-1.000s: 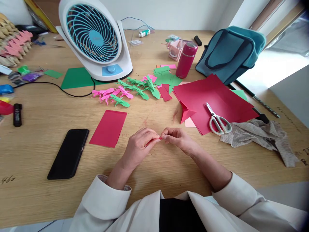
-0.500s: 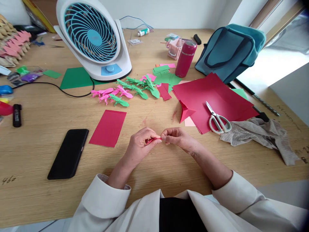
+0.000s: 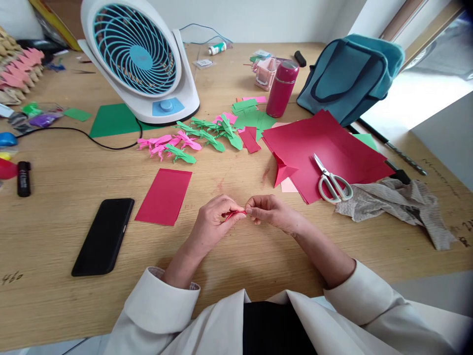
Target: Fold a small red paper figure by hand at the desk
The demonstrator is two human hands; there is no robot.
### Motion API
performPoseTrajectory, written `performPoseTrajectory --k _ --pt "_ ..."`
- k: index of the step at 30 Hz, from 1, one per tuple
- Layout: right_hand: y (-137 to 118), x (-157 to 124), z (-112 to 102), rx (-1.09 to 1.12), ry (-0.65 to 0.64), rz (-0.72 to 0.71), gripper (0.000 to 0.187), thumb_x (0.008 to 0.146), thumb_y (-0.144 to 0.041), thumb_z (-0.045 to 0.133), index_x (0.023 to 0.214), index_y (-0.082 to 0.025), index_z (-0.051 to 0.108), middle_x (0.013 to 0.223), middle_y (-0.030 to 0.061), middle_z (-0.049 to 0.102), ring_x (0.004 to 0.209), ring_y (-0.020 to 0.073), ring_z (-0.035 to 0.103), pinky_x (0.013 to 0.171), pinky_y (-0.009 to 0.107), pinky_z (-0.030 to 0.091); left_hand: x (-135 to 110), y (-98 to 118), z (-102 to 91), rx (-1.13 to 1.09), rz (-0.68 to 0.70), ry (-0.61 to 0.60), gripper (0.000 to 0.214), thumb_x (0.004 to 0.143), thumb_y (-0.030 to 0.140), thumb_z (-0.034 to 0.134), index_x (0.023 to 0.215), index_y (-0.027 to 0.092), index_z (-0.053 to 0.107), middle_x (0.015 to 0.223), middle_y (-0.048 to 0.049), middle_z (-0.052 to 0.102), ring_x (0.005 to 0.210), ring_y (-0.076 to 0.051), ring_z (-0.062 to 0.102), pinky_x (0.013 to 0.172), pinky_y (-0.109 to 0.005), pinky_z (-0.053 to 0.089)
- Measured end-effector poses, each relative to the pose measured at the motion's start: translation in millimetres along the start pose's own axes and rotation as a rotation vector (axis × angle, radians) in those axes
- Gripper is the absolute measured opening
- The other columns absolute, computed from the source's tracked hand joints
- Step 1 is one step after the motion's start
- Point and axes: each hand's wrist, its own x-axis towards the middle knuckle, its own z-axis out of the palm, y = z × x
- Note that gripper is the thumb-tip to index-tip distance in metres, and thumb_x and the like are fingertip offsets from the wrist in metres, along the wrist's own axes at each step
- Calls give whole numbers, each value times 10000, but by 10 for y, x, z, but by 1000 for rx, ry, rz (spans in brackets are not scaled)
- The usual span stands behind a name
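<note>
Between my two hands is a small folded piece of red paper (image 3: 234, 214), mostly covered by fingers. My left hand (image 3: 216, 217) pinches it between thumb and fingers. At the paper's right end, my right hand (image 3: 269, 211) has thumb and forefinger closed on its tip. A stack of red paper rectangles (image 3: 164, 197) lies to the left of my hands. Beyond them sit several folded green paper figures (image 3: 214, 135) and pink paper figures (image 3: 157, 144). To the right, white-handled scissors (image 3: 332, 182) rest on large red sheets (image 3: 321, 148), beside a folded red paper piece (image 3: 284, 170).
A black phone (image 3: 103, 236) lies at the left, with a black marker (image 3: 23, 178) farther out. Behind stand a white fan (image 3: 144, 59), a red flask (image 3: 282, 88) and a teal bag (image 3: 347, 79). A grey cloth (image 3: 399, 202) is crumpled at the right.
The view has shifted very slightly, so the table things sit a little farther left. Both hands keep the same pinch on the red paper.
</note>
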Motion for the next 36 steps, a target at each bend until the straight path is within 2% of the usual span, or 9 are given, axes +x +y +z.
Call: performPoseTrajectory --k 5,13,18,24,36 --pt "-40 -3 26 138 7 51 412 712 -519 790 732 -153 600 642 -35 548 571 78 484 582 236 389 10 7 9 -47 -4 14 58 871 239 689 846 186 695 806 -39 668 747 -145 622 697 -268 487" --pt "-15 11 55 297 33 95 382 658 -458 849 714 -144 639 614 -46 558 532 55 488 548 198 425 18 1 30 -101 23 60 20 850 182 710 848 180 690 809 -29 676 755 -133 636 689 -251 494" --pt "-10 4 31 344 19 116 370 648 -432 864 760 -143 662 657 -31 609 561 59 538 600 200 463 8 18 43 -19 58 108 20 845 164 716 845 178 703 761 -9 649 710 -114 613 659 -234 477" --pt "3 10 36 392 -14 131 361 663 -422 859 738 -143 641 631 -39 597 549 56 541 582 191 455 -11 37 59 19 96 134 27 846 166 716 865 185 718 777 -7 652 720 -116 623 667 -234 487" --pt "-35 6 -31 216 -56 53 409 687 -487 835 765 -125 660 638 0 668 540 78 578 562 211 475 -13 44 70 -24 80 129 21 836 169 730 847 183 718 784 -15 666 737 -117 639 676 -232 501"
